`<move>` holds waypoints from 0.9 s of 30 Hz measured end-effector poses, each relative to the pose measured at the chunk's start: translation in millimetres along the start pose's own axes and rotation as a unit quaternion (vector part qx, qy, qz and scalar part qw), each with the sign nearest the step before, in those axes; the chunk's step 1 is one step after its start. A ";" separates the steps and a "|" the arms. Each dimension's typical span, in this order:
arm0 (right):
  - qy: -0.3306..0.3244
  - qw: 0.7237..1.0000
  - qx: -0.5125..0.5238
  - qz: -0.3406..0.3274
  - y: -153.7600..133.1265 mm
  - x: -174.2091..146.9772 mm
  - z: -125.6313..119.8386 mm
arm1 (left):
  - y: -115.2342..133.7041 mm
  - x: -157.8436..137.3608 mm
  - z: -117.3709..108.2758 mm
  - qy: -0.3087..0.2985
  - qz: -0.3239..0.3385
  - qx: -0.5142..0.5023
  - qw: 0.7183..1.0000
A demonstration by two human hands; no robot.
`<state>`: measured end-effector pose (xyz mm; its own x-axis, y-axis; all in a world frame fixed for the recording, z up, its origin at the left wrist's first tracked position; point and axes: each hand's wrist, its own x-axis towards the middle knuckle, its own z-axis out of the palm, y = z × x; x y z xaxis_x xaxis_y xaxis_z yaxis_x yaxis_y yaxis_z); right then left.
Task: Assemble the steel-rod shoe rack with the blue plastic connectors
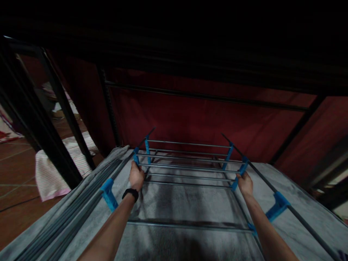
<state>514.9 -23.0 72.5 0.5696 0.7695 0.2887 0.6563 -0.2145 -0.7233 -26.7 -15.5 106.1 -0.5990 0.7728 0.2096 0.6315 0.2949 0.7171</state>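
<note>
A rack frame of thin grey metal rods (187, 166) and blue plastic brackets lies on a grey cloth (174, 203) in front of me. My left hand (136, 176), with a black band (130, 195) on its wrist, is closed at the lower end of a blue bracket (136, 156) on the left side. On the right side my right hand (245, 183) grips another blue bracket (241, 169), its fingers partly hidden. Several crossrods run between the two sides. Nearer to me, one more blue bracket (108, 194) sits on the left pole and another (278, 206) on the right pole.
Several loose grey rods (73, 206) lie along the cloth's left edge. Behind the frame hangs dark red fabric (190, 119), crossed by a metal bar (206, 96). Dark posts (59, 152) stand at the left, beside a striped cloth (54, 174) on the tiled floor.
</note>
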 end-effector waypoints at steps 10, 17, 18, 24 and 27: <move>-0.006 0.999 -0.034 0.020 -4.5 1.5 4.7 | 3.6 -5.2 1.0 -0.002 0.014 0.013 1.000; -0.027 0.999 -0.029 0.020 9.7 -0.1 6.2 | 1.0 -5.2 6.8 -0.007 0.004 0.007 1.000; -0.031 0.999 -0.026 0.020 10.5 -0.3 5.9 | 0.3 -5.1 7.4 -0.009 0.006 0.003 1.000; -0.070 0.998 -0.005 0.002 17.8 -7.6 1.2 | -3.1 -10.6 7.9 -0.036 -0.004 -0.011 0.999; -0.073 0.997 0.005 -0.003 26.6 -5.0 0.3 | -4.0 -14.4 6.6 -0.036 -0.003 -0.011 0.999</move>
<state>529.4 -32.3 51.6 0.4866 0.8505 0.1998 0.6542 -0.2031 -0.7286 -17.4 -24.1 95.8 -0.5658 0.8095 0.1567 0.6160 0.2886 0.7330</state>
